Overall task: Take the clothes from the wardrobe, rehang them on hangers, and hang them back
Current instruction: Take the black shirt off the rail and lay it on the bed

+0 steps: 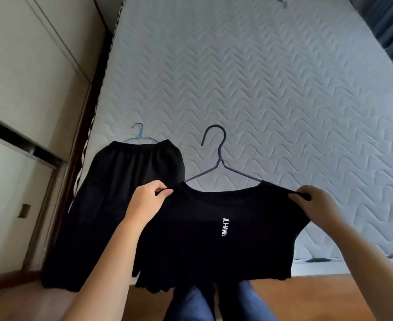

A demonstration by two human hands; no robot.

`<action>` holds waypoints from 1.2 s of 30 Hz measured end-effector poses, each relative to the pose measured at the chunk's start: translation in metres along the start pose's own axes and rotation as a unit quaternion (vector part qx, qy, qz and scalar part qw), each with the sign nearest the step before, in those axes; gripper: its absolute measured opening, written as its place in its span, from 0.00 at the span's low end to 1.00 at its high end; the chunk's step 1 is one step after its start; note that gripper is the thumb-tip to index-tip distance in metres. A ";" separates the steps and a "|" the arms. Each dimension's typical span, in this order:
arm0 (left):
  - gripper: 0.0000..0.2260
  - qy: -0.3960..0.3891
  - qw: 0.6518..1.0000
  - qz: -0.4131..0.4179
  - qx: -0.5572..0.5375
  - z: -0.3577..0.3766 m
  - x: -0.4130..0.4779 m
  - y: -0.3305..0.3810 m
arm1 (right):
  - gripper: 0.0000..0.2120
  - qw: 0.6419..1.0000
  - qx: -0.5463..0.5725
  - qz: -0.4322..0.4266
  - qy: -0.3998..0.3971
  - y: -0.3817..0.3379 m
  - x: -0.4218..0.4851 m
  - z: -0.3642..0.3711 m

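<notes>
Left grip (149,200) pinches the shirt (202,239) at one shoulder, right grip (316,205) the other, at the edge of the bed (260,77), hanger (216,158) through its neck. Just left, trousers (121,193) on a blue hanger (139,133) lie flat on the quilting. Wardrobe (17,66) at left, wood floor (330,290) below.

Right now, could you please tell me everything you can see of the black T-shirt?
The black T-shirt is a soft-looking top with a round neck and small white lettering down its middle. A dark hanger sits in its neck, hook pointing away over the mattress. The left hand and right hand each pinch a shoulder, holding it spread; its hem hangs past the mattress edge.
</notes>
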State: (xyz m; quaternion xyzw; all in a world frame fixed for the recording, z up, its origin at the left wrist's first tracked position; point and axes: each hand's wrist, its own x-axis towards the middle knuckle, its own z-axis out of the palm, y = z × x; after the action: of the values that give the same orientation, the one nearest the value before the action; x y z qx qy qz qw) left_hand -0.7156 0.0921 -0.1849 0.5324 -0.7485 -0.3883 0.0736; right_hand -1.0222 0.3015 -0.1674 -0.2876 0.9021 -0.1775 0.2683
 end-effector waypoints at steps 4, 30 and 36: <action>0.09 -0.011 0.998 0.033 0.056 0.005 0.047 0.009 | 0.06 1.000 -0.008 0.008 -0.011 -0.006 0.033 0.002; 0.12 0.009 0.972 0.071 0.225 0.201 0.438 -0.095 | 0.08 0.995 -0.100 0.014 0.026 0.033 0.453 0.189; 0.16 0.101 0.958 0.159 0.215 0.214 0.447 -0.120 | 0.09 0.989 -0.098 0.010 0.109 0.040 0.458 0.204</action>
State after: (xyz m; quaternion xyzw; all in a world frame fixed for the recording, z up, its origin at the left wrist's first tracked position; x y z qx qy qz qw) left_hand -0.9275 -0.1973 -0.5470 0.4464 -0.8780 -0.1455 0.0932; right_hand -1.2357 0.0170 -0.5236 -0.2823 0.9418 -0.1162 0.1408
